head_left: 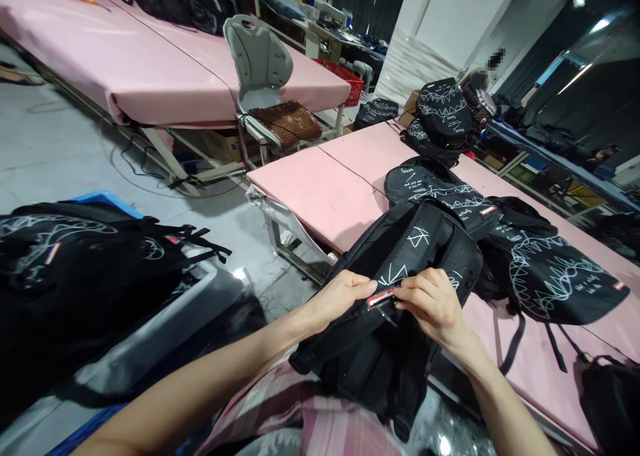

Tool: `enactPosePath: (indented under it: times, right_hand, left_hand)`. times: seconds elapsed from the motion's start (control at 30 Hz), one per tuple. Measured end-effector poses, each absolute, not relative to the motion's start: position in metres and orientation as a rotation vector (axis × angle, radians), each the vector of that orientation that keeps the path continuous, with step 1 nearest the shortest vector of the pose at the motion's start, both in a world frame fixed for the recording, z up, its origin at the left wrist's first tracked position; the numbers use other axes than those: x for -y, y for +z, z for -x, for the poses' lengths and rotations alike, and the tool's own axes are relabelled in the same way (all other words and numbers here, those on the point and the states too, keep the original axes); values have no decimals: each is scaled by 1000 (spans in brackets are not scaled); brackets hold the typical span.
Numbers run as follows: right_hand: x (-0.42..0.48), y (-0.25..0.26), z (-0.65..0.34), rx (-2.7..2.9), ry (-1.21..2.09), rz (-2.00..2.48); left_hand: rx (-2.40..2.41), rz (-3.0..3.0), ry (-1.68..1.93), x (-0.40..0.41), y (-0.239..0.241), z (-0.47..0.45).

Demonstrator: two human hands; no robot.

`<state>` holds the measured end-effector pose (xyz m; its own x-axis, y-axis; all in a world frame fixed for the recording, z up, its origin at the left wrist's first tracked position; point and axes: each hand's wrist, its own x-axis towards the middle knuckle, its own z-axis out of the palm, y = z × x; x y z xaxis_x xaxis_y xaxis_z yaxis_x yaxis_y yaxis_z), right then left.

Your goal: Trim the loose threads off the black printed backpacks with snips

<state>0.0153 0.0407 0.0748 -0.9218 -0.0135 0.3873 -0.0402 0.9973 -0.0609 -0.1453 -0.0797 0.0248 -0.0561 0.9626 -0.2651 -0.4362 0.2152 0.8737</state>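
Note:
A black backpack [400, 256] with white scribble print lies half over the near edge of a pink table [320, 189], hanging toward my lap. My left hand [340, 296] is closed, pinching the fabric at the left end of a small red label [381, 299] on the backpack. My right hand [435, 306] is closed too, fingertips pinched on the label's right end and on something thin and dark beside it that I cannot make out.
More printed black backpacks [560, 276] lie on the table to the right and in a pile [445, 113] further back. A blue bin [107, 199] at my left holds black backpacks. A grey chair [263, 76] stands beside another long pink table [125, 49].

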Motion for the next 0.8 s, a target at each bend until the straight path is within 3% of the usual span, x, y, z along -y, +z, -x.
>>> enactPosePath:
  times: [0.13,0.27,0.33,0.53,0.8]
  right_hand:
    - [-25,79,-12,2768,84,-45]
    - [-13,84,-20,2795,406,-154]
    - [-17,82,-29,2690,480,9]
    - [-21,61,-61,2415,372,607]
    - [21,32,-50,2120,294,826]
  left_hand:
    - [-1062,-675,1249,79,20,146]
    - [-1036,-703,1270,79,17,148]
    - [-1049,-710,1272,80,17,149]
    - [-1032,-830,1237,92,23,149]
    - [-1069,-847,1419,93,18,123]
